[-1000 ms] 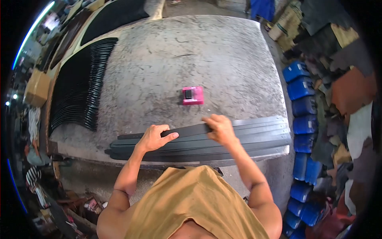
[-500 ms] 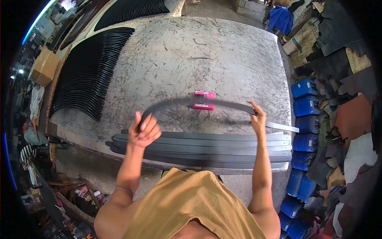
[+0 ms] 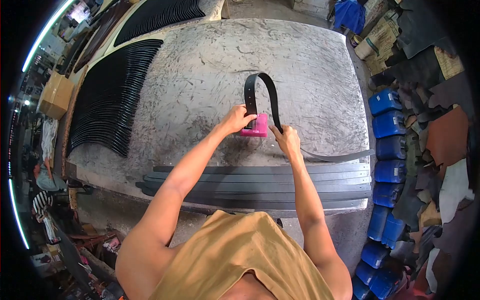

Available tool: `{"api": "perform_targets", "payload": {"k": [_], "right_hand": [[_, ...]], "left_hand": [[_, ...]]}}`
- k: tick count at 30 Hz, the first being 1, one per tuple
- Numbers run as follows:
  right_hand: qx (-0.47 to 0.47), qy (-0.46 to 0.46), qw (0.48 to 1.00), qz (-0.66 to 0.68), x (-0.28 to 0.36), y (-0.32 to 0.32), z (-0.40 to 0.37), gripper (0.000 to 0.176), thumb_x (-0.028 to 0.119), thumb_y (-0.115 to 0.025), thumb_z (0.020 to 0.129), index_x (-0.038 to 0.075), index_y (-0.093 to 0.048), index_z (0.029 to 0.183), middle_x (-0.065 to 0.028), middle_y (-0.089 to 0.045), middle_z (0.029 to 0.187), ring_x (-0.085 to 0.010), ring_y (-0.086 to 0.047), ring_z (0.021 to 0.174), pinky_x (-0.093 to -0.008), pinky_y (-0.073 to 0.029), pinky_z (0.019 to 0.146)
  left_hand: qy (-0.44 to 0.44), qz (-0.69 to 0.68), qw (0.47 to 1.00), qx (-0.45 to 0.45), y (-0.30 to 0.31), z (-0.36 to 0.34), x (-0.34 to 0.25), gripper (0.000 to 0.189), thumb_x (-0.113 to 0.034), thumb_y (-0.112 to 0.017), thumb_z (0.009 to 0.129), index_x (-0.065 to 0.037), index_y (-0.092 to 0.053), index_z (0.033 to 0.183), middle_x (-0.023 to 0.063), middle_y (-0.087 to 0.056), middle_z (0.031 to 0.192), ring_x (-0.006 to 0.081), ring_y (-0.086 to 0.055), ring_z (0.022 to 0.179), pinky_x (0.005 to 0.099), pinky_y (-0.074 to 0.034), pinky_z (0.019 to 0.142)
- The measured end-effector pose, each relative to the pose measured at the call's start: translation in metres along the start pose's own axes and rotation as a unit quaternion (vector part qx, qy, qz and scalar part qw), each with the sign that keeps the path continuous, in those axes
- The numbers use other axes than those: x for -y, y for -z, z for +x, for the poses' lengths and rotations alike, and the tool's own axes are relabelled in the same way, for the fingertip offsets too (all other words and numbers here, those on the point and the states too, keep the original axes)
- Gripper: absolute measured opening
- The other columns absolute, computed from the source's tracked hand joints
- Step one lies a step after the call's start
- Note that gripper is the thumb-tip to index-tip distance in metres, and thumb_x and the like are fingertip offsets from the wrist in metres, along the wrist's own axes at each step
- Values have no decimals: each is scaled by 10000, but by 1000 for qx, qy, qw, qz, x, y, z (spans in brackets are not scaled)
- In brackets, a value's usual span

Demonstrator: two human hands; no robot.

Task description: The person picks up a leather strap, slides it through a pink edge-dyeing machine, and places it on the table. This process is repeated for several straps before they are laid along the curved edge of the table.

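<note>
A black strap point(image 3: 271, 90) with small holes near one end arches up in a narrow loop over the work table point(image 3: 210, 75). At its holed end, my left hand point(image 3: 237, 119) grips it beside a pink device point(image 3: 260, 126). Closed around the strap's other side is my right hand point(image 3: 286, 138), just right of the device. The rest of the strap trails right along the table to its edge. Whether the strap end enters the device is hidden by my left fingers. Several flat dark straps point(image 3: 260, 182) lie side by side along the near edge.
Rows of glossy black strips point(image 3: 112, 95) lie at the left. Blue canisters point(image 3: 387, 125) line the floor past the right edge, beside leather scraps point(image 3: 445, 140). A cardboard box point(image 3: 55, 96) stands at far left. Part of a person point(image 3: 45, 175) shows at the left.
Both hands have moved closer together around the pink device. The strap has gone from a wide, low arc to a tall, narrow loop, its holed end now at the device.
</note>
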State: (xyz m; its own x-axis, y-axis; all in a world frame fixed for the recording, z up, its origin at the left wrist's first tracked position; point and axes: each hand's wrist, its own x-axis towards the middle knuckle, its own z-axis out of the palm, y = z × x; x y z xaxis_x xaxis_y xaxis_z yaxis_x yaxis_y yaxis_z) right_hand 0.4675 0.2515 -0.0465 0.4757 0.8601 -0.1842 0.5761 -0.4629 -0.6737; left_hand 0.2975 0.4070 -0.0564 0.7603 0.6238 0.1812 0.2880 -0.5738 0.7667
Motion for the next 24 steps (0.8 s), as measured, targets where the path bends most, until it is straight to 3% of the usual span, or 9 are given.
{"api": "perform_targets", "payload": {"k": [4,8,13,16,20,21,22,24], "right_hand": [[16,-17,1000,-8,-6,-3,-8,527,520,-605,889,0,-695,873,-257,-663,769,-443,-653,828,-490,-508,724],[16,-29,999,-5,-21,-13,-11,518,506,-609,890,-6,-694,891,-274,-663,808,-454,-647,850,-497,-506,739],[21,-35,999,7,-24,-17,-13,533,508,-608,890,-19,-690,879,-285,-658,814,-464,-642,858,-501,-507,744],[26,-42,999,11,-27,-19,-14,538,506,-607,892,-25,-688,880,-289,-656,813,-465,-642,858,-503,-506,742],[28,-38,999,6,-26,-20,-10,524,499,-614,887,-18,-692,890,-293,-654,814,-467,-640,860,-504,-505,742],[29,-42,999,-3,-25,-21,-10,518,497,-617,885,-15,-694,892,-294,-653,815,-467,-640,861,-505,-505,742],[30,-40,999,-4,-26,-22,-10,518,497,-617,885,-15,-694,892,-294,-653,815,-467,-640,861,-505,-505,742],[18,-39,999,8,-28,-23,-10,510,491,-620,883,-14,-694,892,-292,-652,811,-468,-639,861,-504,-505,743]], "left_hand": [[33,34,999,10,-9,2,22,335,-236,-736,861,68,-598,834,143,-604,659,209,-519,575,369,-437,568],[38,-10,999,15,-22,-2,35,300,-225,-720,876,60,-626,888,160,-627,721,222,-543,596,371,-450,593],[-26,35,999,20,-21,-9,51,202,-153,-686,876,8,-687,998,161,-665,910,291,-641,835,392,-486,733],[-11,70,996,49,-9,-19,72,199,-144,-680,869,5,-693,1001,157,-670,933,320,-641,903,398,-492,770],[55,19,998,31,-1,-17,50,221,-177,-685,881,5,-690,1005,144,-678,934,290,-660,874,377,-502,758],[48,36,997,40,-17,-13,67,245,-193,-691,881,13,-682,1013,141,-681,914,276,-667,853,372,-505,745],[27,-23,999,21,-24,-10,58,258,-202,-695,878,18,-675,1011,155,-676,894,288,-664,831,372,-504,737],[22,-2,999,26,-28,-5,42,242,-190,-687,881,19,-673,1001,167,-667,907,306,-659,808,373,-503,724]]}}
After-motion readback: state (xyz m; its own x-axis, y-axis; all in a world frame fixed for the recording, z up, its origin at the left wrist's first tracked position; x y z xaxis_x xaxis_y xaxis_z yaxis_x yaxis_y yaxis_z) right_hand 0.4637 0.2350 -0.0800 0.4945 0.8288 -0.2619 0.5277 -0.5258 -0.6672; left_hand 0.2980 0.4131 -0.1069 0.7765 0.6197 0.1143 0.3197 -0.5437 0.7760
